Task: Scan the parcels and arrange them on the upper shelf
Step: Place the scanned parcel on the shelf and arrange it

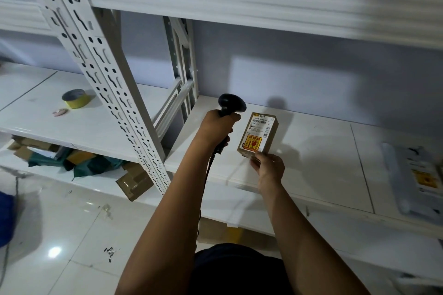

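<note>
Cardboard box, small and brown with a white label, is held over the white metal shelf. Fingers of the right hand pinch its near end. Fingers of the left hand grip the black handheld scanner just left of it.

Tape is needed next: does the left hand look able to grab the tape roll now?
Probably not yet: the left hand grips the scanner, and the rack post stands between it and the tape roll.
</note>
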`<state>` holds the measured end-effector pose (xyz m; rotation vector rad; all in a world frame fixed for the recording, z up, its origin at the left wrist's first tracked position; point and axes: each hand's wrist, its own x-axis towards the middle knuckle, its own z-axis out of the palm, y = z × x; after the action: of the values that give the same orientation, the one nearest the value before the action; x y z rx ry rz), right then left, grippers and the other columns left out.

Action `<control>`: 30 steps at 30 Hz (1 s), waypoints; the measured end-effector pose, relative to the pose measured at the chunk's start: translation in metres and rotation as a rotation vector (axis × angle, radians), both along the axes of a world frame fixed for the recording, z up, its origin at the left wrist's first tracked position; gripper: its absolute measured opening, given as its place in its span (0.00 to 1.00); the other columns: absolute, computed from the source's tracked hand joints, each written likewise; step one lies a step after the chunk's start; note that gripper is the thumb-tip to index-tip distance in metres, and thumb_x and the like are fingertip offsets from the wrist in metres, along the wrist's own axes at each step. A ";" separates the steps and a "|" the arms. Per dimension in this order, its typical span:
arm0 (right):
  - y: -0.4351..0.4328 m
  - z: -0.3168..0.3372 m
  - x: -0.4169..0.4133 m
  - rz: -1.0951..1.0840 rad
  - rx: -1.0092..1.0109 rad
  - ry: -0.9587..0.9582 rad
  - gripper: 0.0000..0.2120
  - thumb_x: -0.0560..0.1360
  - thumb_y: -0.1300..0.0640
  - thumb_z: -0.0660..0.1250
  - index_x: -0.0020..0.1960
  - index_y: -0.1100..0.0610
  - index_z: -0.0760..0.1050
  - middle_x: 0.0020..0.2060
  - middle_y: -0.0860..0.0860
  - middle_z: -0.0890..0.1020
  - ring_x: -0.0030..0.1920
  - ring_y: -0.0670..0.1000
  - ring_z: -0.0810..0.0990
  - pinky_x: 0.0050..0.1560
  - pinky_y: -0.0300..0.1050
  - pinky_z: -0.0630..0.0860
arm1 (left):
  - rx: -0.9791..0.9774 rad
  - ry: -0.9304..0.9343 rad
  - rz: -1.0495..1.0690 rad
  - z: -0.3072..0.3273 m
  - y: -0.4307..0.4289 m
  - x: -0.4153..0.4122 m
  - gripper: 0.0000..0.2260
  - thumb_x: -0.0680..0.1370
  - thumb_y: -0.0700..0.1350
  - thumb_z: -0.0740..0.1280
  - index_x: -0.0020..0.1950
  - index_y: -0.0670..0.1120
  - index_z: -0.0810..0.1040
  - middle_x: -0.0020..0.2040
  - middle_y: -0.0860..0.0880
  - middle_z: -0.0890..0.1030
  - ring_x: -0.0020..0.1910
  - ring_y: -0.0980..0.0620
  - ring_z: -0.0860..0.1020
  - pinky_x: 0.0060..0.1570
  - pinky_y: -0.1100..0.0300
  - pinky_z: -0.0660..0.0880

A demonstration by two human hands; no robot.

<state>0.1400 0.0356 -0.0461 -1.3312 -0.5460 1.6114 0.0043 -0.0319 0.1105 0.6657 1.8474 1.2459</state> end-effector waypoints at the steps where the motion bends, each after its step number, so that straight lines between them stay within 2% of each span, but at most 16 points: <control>1: 0.002 0.000 0.000 -0.001 0.002 0.006 0.11 0.73 0.69 0.75 0.50 0.61 0.74 0.56 0.64 0.83 0.45 0.57 0.86 0.46 0.48 0.84 | -0.008 -0.003 -0.007 -0.002 0.003 0.000 0.12 0.80 0.47 0.68 0.60 0.42 0.77 0.43 0.45 0.77 0.34 0.48 0.76 0.36 0.56 0.76; 5: 0.009 -0.001 0.002 0.019 0.033 0.057 0.12 0.75 0.71 0.72 0.55 0.64 0.72 0.57 0.68 0.81 0.46 0.60 0.85 0.48 0.51 0.84 | -0.064 0.008 -0.077 -0.015 0.014 -0.004 0.12 0.81 0.43 0.67 0.63 0.43 0.72 0.47 0.44 0.79 0.46 0.46 0.80 0.55 0.47 0.79; 7: 0.013 -0.003 0.003 0.036 0.036 0.073 0.13 0.76 0.71 0.71 0.57 0.64 0.71 0.57 0.69 0.82 0.46 0.60 0.86 0.49 0.53 0.84 | -0.059 -0.033 -0.123 -0.023 0.015 -0.007 0.15 0.80 0.39 0.69 0.65 0.44 0.71 0.50 0.43 0.82 0.49 0.44 0.83 0.61 0.44 0.80; 10: 0.018 -0.005 0.005 0.044 0.019 0.080 0.17 0.76 0.70 0.72 0.62 0.69 0.71 0.56 0.68 0.83 0.46 0.60 0.87 0.48 0.52 0.85 | -0.068 -0.022 -0.183 -0.038 0.019 -0.010 0.23 0.75 0.38 0.76 0.69 0.44 0.75 0.51 0.42 0.86 0.50 0.43 0.86 0.61 0.44 0.80; 14: 0.020 -0.007 0.005 0.052 -0.007 0.110 0.20 0.75 0.69 0.73 0.65 0.70 0.72 0.56 0.66 0.83 0.51 0.61 0.87 0.47 0.50 0.86 | -0.098 0.037 -0.093 -0.056 0.029 -0.008 0.28 0.70 0.42 0.82 0.68 0.43 0.77 0.55 0.41 0.85 0.54 0.41 0.85 0.60 0.44 0.81; 19: 0.024 -0.009 0.005 0.018 -0.015 0.124 0.20 0.75 0.68 0.74 0.64 0.68 0.73 0.54 0.66 0.84 0.45 0.58 0.87 0.44 0.47 0.86 | -0.114 0.069 0.062 -0.083 0.037 -0.012 0.29 0.70 0.49 0.82 0.68 0.44 0.78 0.59 0.42 0.84 0.57 0.43 0.83 0.62 0.46 0.80; 23: 0.029 -0.015 0.010 0.032 0.001 0.127 0.22 0.74 0.67 0.75 0.65 0.69 0.74 0.55 0.66 0.84 0.44 0.58 0.88 0.43 0.46 0.84 | -0.134 0.071 0.162 -0.108 0.040 -0.008 0.29 0.72 0.51 0.80 0.70 0.43 0.77 0.62 0.43 0.83 0.61 0.43 0.81 0.64 0.47 0.77; 27: 0.039 -0.016 0.009 0.026 -0.012 0.099 0.20 0.75 0.67 0.74 0.64 0.69 0.75 0.54 0.66 0.85 0.41 0.56 0.88 0.42 0.46 0.84 | -0.126 0.024 0.248 -0.130 0.045 -0.004 0.27 0.73 0.52 0.79 0.68 0.43 0.78 0.62 0.43 0.83 0.61 0.43 0.81 0.65 0.47 0.77; 30: 0.042 -0.019 0.006 0.034 -0.024 0.067 0.18 0.76 0.66 0.73 0.64 0.69 0.76 0.53 0.66 0.85 0.43 0.57 0.88 0.42 0.47 0.85 | -0.114 -0.051 0.323 -0.143 0.052 -0.003 0.26 0.74 0.51 0.78 0.68 0.42 0.77 0.60 0.45 0.82 0.62 0.43 0.80 0.65 0.51 0.75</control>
<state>0.1459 0.0777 -0.0651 -1.2871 -0.5129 1.6890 0.0011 0.0200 -0.0328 0.2772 2.0205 1.3332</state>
